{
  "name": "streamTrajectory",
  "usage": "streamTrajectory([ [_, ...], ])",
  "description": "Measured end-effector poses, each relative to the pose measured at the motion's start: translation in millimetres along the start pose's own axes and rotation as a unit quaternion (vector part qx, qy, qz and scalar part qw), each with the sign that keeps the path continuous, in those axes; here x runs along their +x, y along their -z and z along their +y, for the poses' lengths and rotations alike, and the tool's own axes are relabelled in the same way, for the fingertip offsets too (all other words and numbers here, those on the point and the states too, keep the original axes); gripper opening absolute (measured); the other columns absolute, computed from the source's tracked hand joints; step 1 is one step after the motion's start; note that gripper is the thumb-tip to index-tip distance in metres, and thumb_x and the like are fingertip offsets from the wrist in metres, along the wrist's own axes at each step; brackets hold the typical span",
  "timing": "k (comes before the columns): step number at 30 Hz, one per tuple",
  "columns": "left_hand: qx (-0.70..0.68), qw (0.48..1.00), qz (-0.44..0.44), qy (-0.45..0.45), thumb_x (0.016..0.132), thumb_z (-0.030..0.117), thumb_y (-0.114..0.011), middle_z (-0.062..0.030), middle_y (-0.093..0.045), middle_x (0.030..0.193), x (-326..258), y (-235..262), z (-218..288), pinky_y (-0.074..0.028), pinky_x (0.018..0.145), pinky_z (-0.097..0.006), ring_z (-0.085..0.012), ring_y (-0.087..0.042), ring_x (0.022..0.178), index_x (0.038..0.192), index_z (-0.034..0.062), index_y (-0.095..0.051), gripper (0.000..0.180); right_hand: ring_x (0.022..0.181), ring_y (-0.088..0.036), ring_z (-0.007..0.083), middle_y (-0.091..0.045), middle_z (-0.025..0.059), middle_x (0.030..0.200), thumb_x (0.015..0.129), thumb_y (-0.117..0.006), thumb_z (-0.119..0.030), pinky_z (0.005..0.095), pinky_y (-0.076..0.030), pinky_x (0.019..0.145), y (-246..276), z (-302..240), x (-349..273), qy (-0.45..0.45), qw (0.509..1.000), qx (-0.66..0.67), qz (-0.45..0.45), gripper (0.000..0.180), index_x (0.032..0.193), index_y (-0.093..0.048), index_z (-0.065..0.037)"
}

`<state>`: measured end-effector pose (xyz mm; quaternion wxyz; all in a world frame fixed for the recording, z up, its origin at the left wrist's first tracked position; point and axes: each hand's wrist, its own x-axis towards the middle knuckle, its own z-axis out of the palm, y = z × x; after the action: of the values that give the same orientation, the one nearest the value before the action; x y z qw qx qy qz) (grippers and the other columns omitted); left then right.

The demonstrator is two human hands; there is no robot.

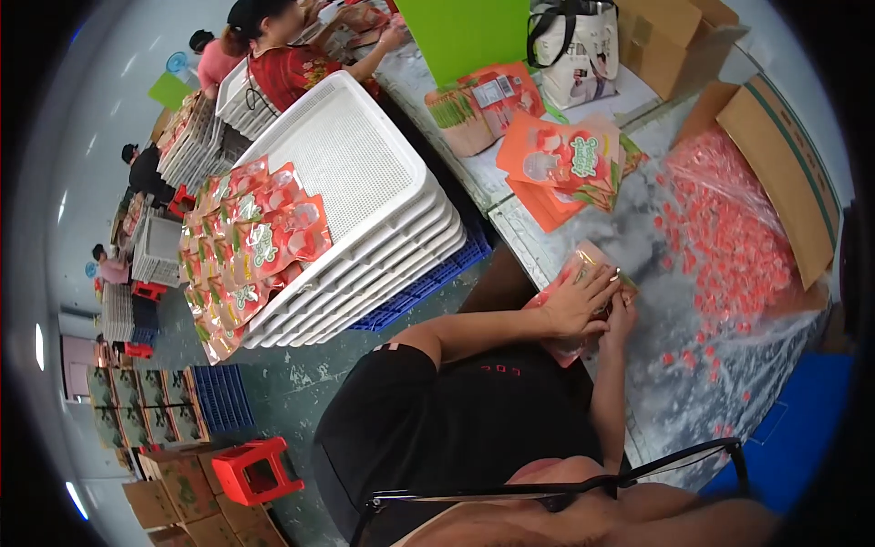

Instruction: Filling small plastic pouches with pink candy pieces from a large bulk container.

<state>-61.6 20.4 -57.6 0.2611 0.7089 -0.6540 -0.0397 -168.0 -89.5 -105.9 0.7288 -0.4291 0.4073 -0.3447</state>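
Observation:
A red and pink candy pouch (583, 259) with a clear, shiny part lies at the table's near edge, close to my body. My left hand (579, 301) reaches across it, the fingers pressing over its upper face. Beside it, my right hand (620, 316) grips the pouch's right side, its fingers bent close to the left fingertips. Both hands cover the pouch's middle, so what is inside it is hidden. Just beyond lies a fanned pile of flat orange-red pouches (558, 164). To the right, wrapped red candies (729, 237) spill from a clear plastic liner in a carton (782, 173).
On my left stands a stack of white trays (365, 173), filled pouches (255, 246) heaped on its top one. Farther back are more pouches (488, 100), a tote bag (579, 55) and a cardboard box (674, 41). A red stool (255, 471) stands behind-left; co-workers sit along the line.

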Motion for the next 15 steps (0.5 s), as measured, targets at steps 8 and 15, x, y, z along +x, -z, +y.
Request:
streamTrajectory([
  [8, -0.026, 0.999, -0.021, 0.029, 0.084, 0.065, -0.056, -0.0243, -0.022, 0.160, 2, -12, -14, -0.012, 0.117, -0.060, -0.0432, -0.021, 0.147, 0.153, -0.0006, -0.025, 0.100, 0.095, -0.063, 0.0161, -0.067, 0.0063, 0.109, 0.094, -0.068, -0.017, 0.0306, -0.053, 0.081, -7, -10, 4, -0.032, 0.999, -0.029, -0.023, 0.024, 0.113, -0.067, -0.001],
  [15, -0.144, 0.930, 0.272, 0.199, 0.084, 0.034, -0.074, -0.0268, -0.030, 0.154, 4, 27, -13, -0.031, 0.114, -0.045, -0.0397, -0.037, 0.140, 0.152, -0.0032, -0.022, 0.093, 0.098, -0.059, 0.0133, -0.063, 0.0050, 0.107, 0.097, -0.062, -0.010, 0.0295, -0.048, 0.089, 0, -11, 4, 0.053, 0.997, 0.019, -0.050, 0.009, 0.102, -0.060, -0.004],
])
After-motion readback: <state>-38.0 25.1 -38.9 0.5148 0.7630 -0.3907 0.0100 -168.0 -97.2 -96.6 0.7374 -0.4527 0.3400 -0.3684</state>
